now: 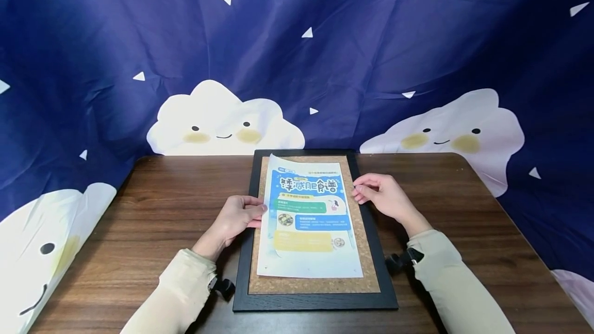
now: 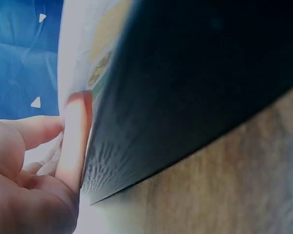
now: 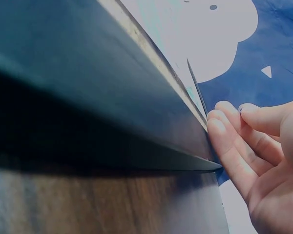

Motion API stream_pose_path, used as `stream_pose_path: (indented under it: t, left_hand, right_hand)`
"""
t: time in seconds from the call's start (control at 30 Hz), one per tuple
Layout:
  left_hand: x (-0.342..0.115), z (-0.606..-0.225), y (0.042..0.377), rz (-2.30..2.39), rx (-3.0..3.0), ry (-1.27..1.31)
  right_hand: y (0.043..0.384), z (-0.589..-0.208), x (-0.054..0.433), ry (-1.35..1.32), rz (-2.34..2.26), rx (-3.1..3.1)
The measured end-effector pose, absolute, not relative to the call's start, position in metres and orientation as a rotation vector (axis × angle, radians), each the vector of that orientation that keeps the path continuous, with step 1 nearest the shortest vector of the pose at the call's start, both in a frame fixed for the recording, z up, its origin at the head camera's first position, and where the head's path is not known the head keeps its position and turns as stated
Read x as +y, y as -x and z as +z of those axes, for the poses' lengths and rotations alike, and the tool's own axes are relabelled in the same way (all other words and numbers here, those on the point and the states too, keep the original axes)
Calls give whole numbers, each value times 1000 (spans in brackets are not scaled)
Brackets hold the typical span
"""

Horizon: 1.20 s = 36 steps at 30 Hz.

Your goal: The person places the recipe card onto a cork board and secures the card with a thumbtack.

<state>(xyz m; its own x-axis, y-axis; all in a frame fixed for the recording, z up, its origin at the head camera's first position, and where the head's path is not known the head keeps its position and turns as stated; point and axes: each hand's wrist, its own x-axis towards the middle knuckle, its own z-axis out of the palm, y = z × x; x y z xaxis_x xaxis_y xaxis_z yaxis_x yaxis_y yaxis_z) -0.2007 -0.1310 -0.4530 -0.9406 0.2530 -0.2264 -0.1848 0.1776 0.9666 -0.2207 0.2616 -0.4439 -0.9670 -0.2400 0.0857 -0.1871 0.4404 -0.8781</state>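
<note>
A printed paper sheet (image 1: 308,264) lies over a cork board (image 1: 315,286) with a black frame (image 1: 320,302). Its upper left corner lifts slightly. At the sheet's left edge, my left hand (image 1: 238,218) pinches the paper between thumb and fingers. The left wrist view shows the thumb (image 2: 41,130) on one side of the paper and a finger behind it. My right hand (image 1: 380,195) is over the frame's right side, thumb and forefinger tips together on a tiny dark object (image 3: 241,110), too small to identify. The other fingers are bent and close to the frame.
The framed board rests on a dark wooden table (image 1: 185,179), its far side at the table's back edge. Behind hangs a blue cloth (image 1: 278,55) with white clouds and triangles. Black wrist devices (image 1: 223,287) are worn at both cuffs.
</note>
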Motion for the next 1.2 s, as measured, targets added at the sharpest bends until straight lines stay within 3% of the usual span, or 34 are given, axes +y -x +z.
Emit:
stream_pose_path:
  t: [0.43,1.2]
  left_hand:
    - [-132,-435,194,1500,2480,-234]
    - [-135,-436,193,1053,2888,-631]
  right_hand:
    - [234,-444,252,403,-1579,2599]
    - [248,-429,213,449,-1516,2587]
